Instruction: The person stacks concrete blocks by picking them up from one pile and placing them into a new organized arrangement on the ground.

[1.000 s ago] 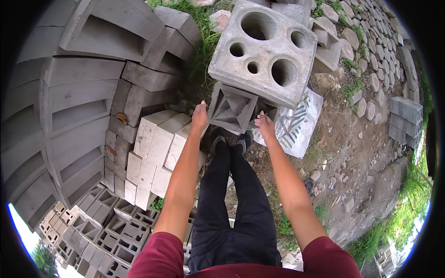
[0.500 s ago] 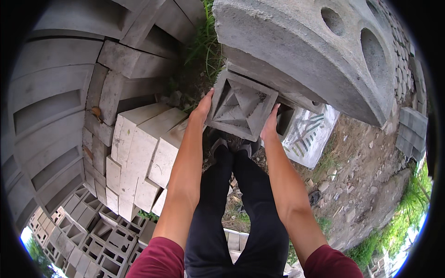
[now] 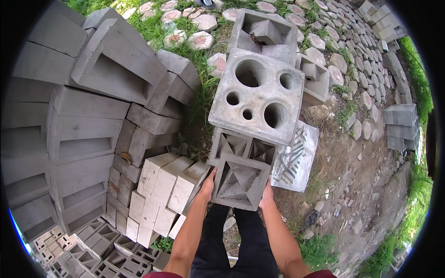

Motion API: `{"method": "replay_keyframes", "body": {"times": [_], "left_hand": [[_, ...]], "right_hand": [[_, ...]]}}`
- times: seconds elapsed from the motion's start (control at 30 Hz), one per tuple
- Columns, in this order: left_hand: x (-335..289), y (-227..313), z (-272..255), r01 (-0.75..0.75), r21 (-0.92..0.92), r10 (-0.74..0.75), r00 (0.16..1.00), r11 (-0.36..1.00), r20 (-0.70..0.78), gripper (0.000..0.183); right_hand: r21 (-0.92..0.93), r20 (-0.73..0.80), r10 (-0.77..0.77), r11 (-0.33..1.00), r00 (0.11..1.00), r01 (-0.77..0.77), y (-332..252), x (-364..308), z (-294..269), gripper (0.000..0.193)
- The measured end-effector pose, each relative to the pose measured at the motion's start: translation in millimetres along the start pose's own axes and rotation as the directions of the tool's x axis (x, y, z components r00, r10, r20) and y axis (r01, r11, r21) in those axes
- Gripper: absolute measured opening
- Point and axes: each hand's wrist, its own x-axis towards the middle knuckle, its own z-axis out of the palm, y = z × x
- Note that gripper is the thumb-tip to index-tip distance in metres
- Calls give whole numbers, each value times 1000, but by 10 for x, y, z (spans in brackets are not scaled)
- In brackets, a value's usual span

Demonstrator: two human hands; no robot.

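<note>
Between my two hands is a grey concrete breeze block with a square frame and slanted, pyramid-like faces inside. My left hand presses on its left side, and my right hand grips the right side; the fingers are partly hidden. Just beyond it, similar patterned blocks sit under a larger concrete block with several round holes. The held block overlaps their near edge in view; whether it touches them I cannot tell. My legs are below it.
At my left stand pale slab-like blocks and a tall grey block stack. A white printed sack lies to the right. Farther off are another breeze block, hexagonal pavers, and grey blocks beside rubble-strewn dirt.
My view has shifted, showing the holed block's top and the pavers beyond. The held block appears lower in the picture and more level, with both hands still on its sides.
</note>
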Motion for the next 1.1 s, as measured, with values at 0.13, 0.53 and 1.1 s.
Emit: {"method": "replay_keyframes", "body": {"times": [0.13, 0.53, 1.1], "left_hand": [[-1020, 127, 220, 9, -60, -2, 994, 998, 112, 47], [-3948, 1229, 1475, -33, 24, 31, 997, 999, 70, 42], [-3898, 428, 5012, -58, 361, -169, 807, 931, 565, 57]], "right_hand": [[-21, -95, -14, 1000, 995, 12, -164, -1063, -113, 57], [104, 44, -422, 904, 906, 416, -891, -4376, 357, 49], [-44, -398, -701, 659, 591, 751, -2671, -5438, -1999, 89]]}}
